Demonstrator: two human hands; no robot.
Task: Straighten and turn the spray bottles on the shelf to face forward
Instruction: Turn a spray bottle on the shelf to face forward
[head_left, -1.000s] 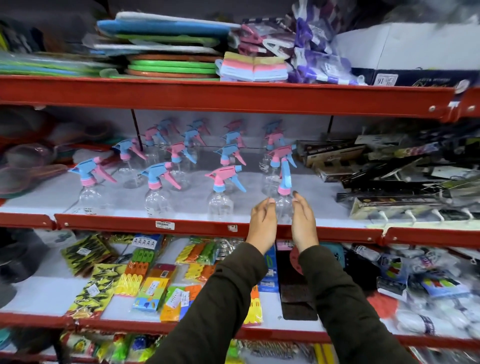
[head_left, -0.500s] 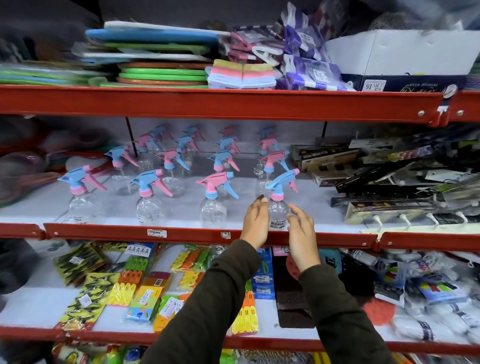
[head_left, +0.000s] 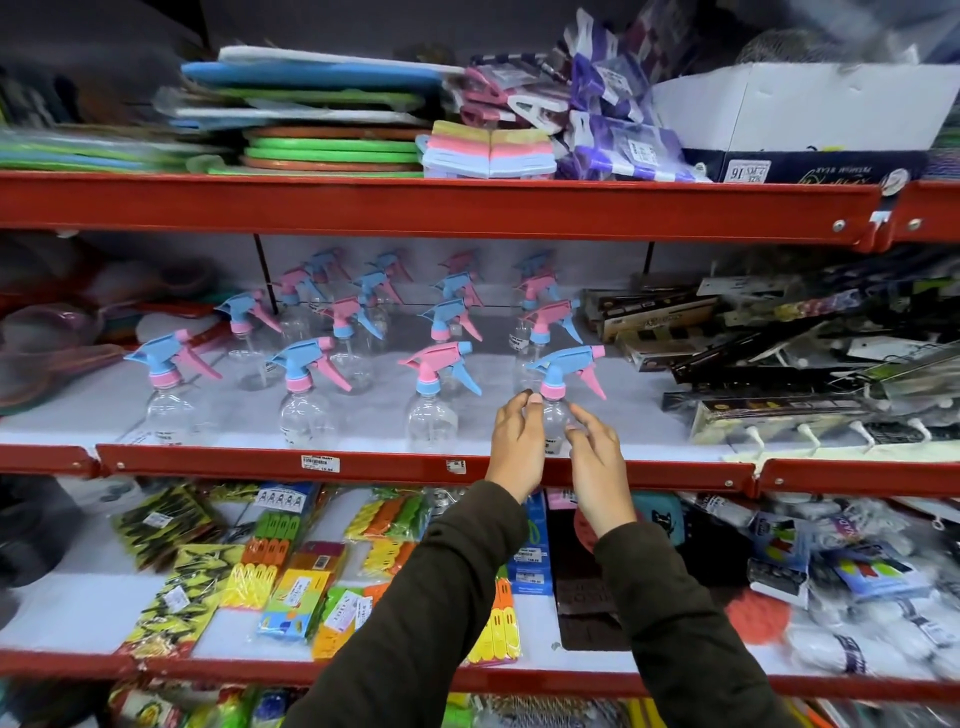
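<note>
Several clear spray bottles with pink-and-blue trigger heads stand in rows on the middle shelf. The front-right spray bottle has a blue head with its nozzle pointing left, like the front-row bottles beside it. My left hand pinches this bottle at its shoulder from the left. On the other side my right hand has spread fingers, with the tips at the bottle's right side. Whether they touch it is unclear.
Dark boxed goods crowd the same shelf just right of the bottles. Pink bowls sit at the far left. Above are stacked mats and a white box. Below lie packets of pegs.
The front-right bottle's head turned from pointing toward me to nozzle-left, matching its row. My right hand loosened from the bottle and its fingers spread.
</note>
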